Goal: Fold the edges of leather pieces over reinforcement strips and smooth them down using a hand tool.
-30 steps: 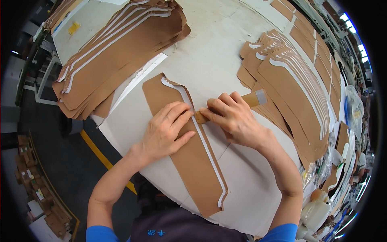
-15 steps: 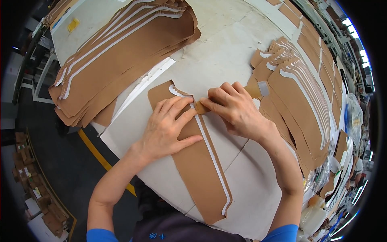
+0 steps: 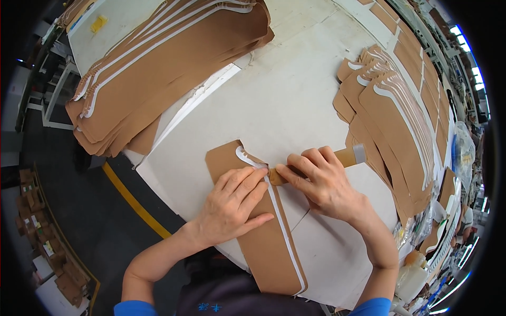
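A brown leather-like panel with a white strip along its right edge lies on the pale table in front of me. My left hand rests flat on it, fingers stretched out, the fingertips at the strip near a notch in the edge. Closed in my right hand is a flat tan tool with a grey band at its far end; its exact kind is unclear. The tool's orange-brown near tip meets the panel's edge beside my left fingertips.
A pile of similar brown panels lies at the far left, over a white board edge. Another fanned stack is on the right. Clear plastic wrap and a whitish bottle stand at the right edge. Dark floor with a yellow line shows left.
Both hands, the tool and the panel have come nearer to my body and slightly right. The panel's lower end now reaches the table's front edge. The tool's tip stays at the same notch.
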### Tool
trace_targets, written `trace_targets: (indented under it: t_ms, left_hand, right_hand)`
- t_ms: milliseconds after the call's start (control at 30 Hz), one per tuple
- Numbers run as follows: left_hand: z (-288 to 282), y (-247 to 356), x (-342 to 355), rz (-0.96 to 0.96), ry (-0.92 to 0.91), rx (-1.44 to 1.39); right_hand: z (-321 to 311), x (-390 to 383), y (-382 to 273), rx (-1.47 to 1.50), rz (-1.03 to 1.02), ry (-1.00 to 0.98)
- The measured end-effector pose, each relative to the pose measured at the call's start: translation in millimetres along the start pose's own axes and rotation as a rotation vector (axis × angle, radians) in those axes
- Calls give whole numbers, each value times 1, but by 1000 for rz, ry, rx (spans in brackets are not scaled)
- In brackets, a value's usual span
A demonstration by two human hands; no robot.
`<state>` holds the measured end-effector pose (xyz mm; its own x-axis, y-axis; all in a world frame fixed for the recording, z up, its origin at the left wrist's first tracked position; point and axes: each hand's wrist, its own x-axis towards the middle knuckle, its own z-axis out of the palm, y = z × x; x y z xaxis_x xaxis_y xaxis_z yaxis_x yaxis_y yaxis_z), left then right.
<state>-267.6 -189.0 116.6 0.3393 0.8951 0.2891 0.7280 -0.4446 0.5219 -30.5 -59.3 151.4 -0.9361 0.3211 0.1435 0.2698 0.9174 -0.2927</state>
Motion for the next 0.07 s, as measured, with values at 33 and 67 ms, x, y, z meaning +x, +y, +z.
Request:
trace_targets:
  t_ms: [33,67]
  left_hand:
    - [-1,2,-2,-29,-20,10]
    - [-1,3,-4,-56,-40,21]
  right_hand:
    - [2,0,1,-6,-11,4]
    - [2,0,1,-1,-14,-7]
